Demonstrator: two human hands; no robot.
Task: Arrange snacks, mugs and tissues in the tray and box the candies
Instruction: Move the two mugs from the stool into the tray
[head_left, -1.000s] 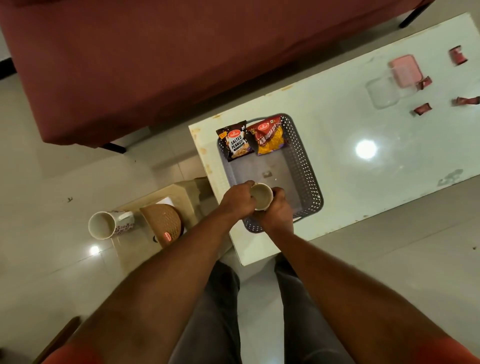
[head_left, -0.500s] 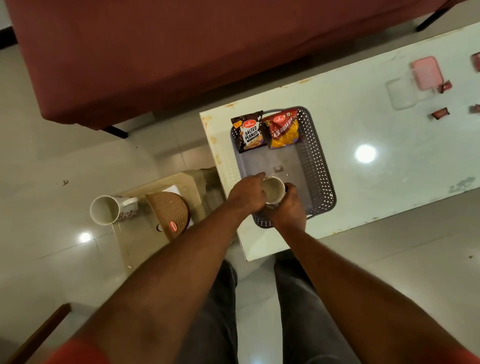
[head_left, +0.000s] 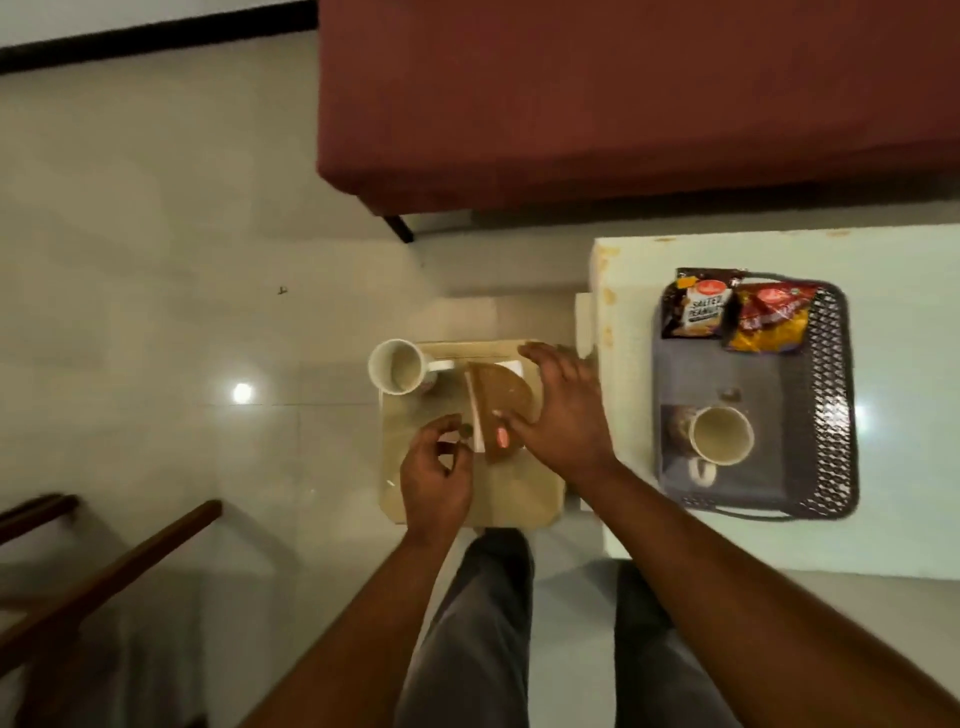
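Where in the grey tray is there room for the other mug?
The bare floor in the middle of the grey mesh tray, between the snack packets at the far end and the cream mug at the near end, is free. The beige stool is crowded: white mug, brown tissue holder, left hand, right hand.

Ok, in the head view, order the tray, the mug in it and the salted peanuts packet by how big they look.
1. tray
2. mug and salted peanuts packet: they look about alike, so unranked.
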